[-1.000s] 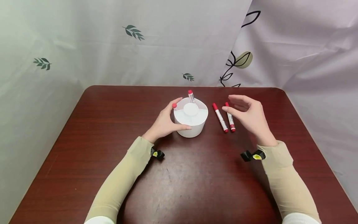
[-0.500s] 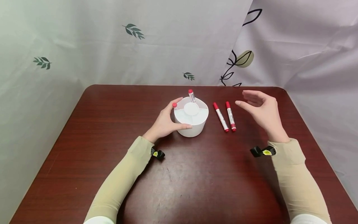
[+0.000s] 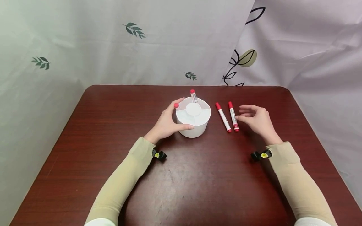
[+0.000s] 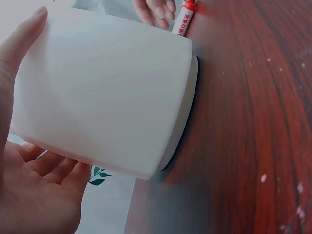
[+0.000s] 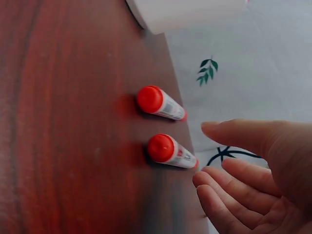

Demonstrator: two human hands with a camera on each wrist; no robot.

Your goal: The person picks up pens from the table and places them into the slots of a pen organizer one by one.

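Note:
My left hand [image 3: 165,124] grips a round white desk organizer [image 3: 195,130], thumb across its front and fingers round the back. Dividers split the organizer about a central cup. One red-capped marker [image 3: 194,96] leans up out of its back compartment, and a red end [image 3: 176,105] of another shows at its left rim. Two more markers lie side by side on the table: a nearer one [image 3: 223,117] to the organizer and a right one [image 3: 233,115]. My right hand [image 3: 258,121] is beside the right marker, thumb and fingers spread apart around nothing, the thumb tip right at its barrel.
Everything stands on a dark red-brown wooden table [image 3: 113,125]. A pale curtain [image 3: 158,56] with leaf prints hangs behind the far edge and along both sides.
My right hand first moved right, away from the two markers, then came back left and lower toward the right one. The left hand and organizer stayed put.

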